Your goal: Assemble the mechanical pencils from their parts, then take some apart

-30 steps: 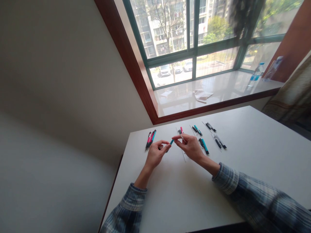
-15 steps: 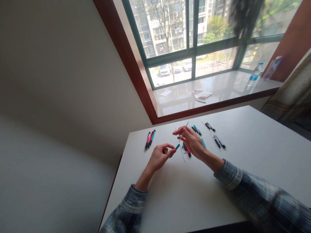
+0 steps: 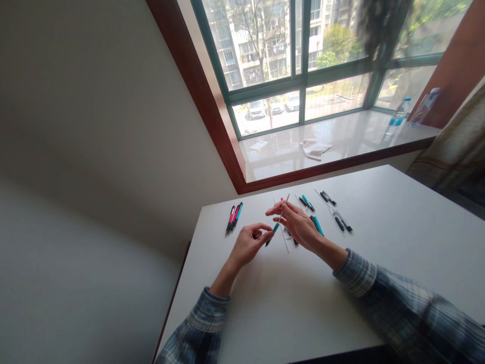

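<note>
My left hand [image 3: 250, 243] pinches a short teal and black pen barrel [image 3: 273, 230] by its lower end, tilted up to the right above the white table [image 3: 303, 303]. My right hand [image 3: 297, 225] is closed on a thin white refill [image 3: 283, 208], whose lower tip meets the barrel's open end. Three assembled pens [image 3: 234, 216], pink and teal, lie together to the left of my hands. Loose pen parts lie behind my right hand: teal and black pieces [image 3: 307, 203], a teal barrel [image 3: 317, 225] and black pieces [image 3: 328, 197] with thin refills beside them.
More black pen pieces [image 3: 343, 222] lie to the right. Behind the table runs a glossy window sill [image 3: 341, 144] with a crumpled cloth [image 3: 315, 148] and a water bottle [image 3: 397, 117]. A curtain [image 3: 450, 151] hangs at the right; a bare wall is at the left.
My right hand lifted the white refill off the table, then brought its tip down to the teal barrel. My left hand has shifted slightly right, holding the barrel throughout.
</note>
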A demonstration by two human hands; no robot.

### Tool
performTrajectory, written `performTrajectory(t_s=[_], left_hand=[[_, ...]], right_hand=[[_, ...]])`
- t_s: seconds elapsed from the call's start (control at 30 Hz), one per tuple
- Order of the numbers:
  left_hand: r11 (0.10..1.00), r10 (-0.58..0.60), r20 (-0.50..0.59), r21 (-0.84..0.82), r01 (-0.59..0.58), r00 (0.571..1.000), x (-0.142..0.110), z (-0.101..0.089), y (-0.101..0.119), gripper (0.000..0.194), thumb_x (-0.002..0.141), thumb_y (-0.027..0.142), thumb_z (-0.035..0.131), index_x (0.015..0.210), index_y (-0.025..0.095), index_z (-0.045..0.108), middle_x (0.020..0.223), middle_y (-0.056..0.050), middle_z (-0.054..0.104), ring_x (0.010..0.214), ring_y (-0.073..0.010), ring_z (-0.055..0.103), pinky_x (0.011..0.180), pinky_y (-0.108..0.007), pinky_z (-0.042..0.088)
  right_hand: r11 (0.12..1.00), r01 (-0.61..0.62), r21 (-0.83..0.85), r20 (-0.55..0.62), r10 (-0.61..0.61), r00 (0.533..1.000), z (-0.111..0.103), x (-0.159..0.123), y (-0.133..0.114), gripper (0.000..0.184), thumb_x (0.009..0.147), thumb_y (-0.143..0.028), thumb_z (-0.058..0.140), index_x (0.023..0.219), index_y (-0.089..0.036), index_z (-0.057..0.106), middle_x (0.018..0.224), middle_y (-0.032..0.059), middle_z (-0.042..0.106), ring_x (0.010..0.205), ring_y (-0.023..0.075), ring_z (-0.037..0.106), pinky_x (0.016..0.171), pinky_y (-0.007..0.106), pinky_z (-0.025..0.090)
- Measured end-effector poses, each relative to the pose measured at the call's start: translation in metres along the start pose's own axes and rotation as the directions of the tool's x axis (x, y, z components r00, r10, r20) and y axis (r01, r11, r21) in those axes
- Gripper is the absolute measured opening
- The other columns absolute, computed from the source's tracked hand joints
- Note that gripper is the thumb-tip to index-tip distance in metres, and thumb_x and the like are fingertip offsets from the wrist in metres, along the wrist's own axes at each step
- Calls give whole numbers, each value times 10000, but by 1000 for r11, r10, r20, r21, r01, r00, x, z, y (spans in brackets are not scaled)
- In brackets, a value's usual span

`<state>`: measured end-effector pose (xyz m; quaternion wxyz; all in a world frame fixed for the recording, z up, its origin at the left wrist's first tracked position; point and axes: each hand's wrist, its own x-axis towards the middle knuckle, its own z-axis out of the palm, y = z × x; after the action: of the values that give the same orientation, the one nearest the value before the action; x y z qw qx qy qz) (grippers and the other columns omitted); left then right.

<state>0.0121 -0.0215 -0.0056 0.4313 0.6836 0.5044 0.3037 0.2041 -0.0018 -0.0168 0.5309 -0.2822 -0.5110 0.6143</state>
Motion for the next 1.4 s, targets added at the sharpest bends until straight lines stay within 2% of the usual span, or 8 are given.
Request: performTrajectory(t_s=[0.27, 0.53, 0.77, 0.93, 1.03, 1.13, 1.23, 1.4], left_hand=[[991, -50, -58, -130, 42, 997, 3, -3, 5, 442, 823, 551, 733, 960, 132, 763, 605, 20, 515, 548, -92, 341, 522, -238, 256], [975, -90, -121, -212, 62, 989, 4, -4, 4, 425, 801, 537, 754, 973, 148, 762, 645, 17, 494, 554, -91, 331, 516, -243, 253], [974, -87, -128, -221, 57, 988, 4, -3, 5, 425, 794, 553, 754, 950, 158, 760, 627, 29, 464, 543, -91, 343, 504, -244, 251], [967, -99, -135, -248, 64, 986, 3, -3, 6, 364, 812, 490, 742, 1004, 182, 712, 652, 42, 456, 588, -106, 407, 547, -235, 335], [898, -125, -181, -439, 34, 975, 6, -4, 6, 238, 835, 372, 686, 993, 201, 634, 650, 62, 409, 588, -99, 402, 579, -227, 364], [746, -142, -184, -665, -17, 973, 9, -7, 6, 126, 828, 285, 620, 893, 192, 565, 655, 61, 393, 577, -91, 382, 577, -230, 369], [658, -134, -208, -750, -70, 969, 11, -11, 7, 136, 837, 272, 661, 883, 180, 574, 697, 38, 475, 637, -96, 457, 641, -238, 421], [628, -172, -277, -770, -112, 945, 10, -20, 11, 294, 830, 350, 785, 1062, 194, 695, 1123, -58, 683, 920, -133, 613, 834, -277, 490]], right_hand=[[981, 27, -194, 195, 11, 981, -2, 0, 2, 464, 924, -491, 686, 1310, -233, 695, 1277, 106, 701, 1119, 250, 666, 968, 391, 538], [979, 71, -193, 82, -56, 995, -2, 2, 5, 376, 885, -479, 726, 1166, -229, 736, 1260, 104, 708, 1048, 236, 682, 886, 370, 579], [969, 87, -231, 86, -68, 994, -3, 3, 13, 331, 878, -490, 726, 1020, -195, 771, 990, 81, 760, 951, 232, 708, 833, 355, 585], [921, 161, -356, 2, -172, 985, -1, 0, 11, 290, 886, -457, 726, 1014, -200, 760, 983, 77, 769, 871, 217, 727, 791, 351, 599], [866, 205, -456, -37, -249, 968, 1, -3, 7, 237, 902, -407, 714, 1025, -209, 755, 988, 72, 778, 825, 207, 734, 814, 369, 607], [883, 184, -431, -28, -216, 976, 3, -4, 9, 236, 905, -411, 709, 1015, -206, 751, 938, 67, 785, 829, 216, 746, 814, 371, 617], [898, 156, -412, 0, -171, 985, 6, -6, 13, 251, 900, -425, 713, 1012, -204, 755, 918, 63, 788, 832, 220, 748, 803, 366, 616], [868, 166, -468, 88, -141, 986, 13, -11, 8, 207, 926, -391, 678, 993, -219, 771, 883, 47, 783, 781, 200, 724, 739, 344, 598]])
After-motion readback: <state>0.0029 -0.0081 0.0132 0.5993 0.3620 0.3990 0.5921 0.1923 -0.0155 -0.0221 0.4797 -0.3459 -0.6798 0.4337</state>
